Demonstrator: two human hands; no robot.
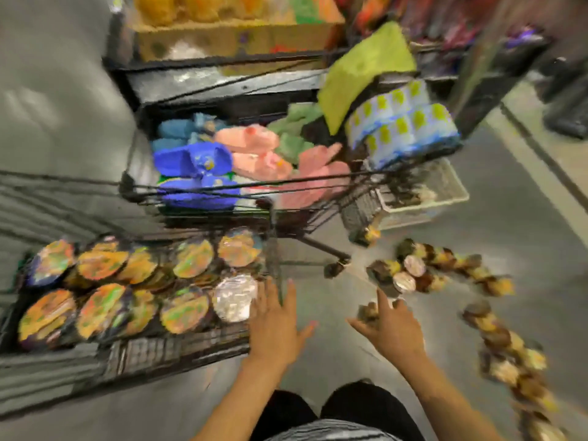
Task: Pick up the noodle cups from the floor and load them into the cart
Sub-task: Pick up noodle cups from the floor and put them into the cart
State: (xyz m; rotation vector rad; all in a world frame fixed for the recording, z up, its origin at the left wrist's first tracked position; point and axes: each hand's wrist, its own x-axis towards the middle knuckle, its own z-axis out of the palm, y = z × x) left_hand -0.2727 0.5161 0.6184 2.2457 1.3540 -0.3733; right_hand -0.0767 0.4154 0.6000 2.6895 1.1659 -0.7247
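The picture is blurred by motion. A black wire cart (178, 348) at lower left holds several noodle cups (105, 300) with orange and green lids, and one silvery lid (234, 297) at its right end. My left hand (276, 323) is spread flat, its fingers at the cart's right edge beside that lid, holding nothing. My right hand (391, 329) is over the floor with its fingers spread, next to a brown noodle cup (367, 311); I cannot tell if it grips the cup. More brown and yellow noodle cups (423, 272) lie on the floor at right.
A second wire cart (318, 183) behind holds blue, pink and green slippers and a blue-and-white pack (404, 122). A white basket (426, 198) sits on the floor beside it. A row of cups (509, 354) runs down the right. Shelving stands at the back.
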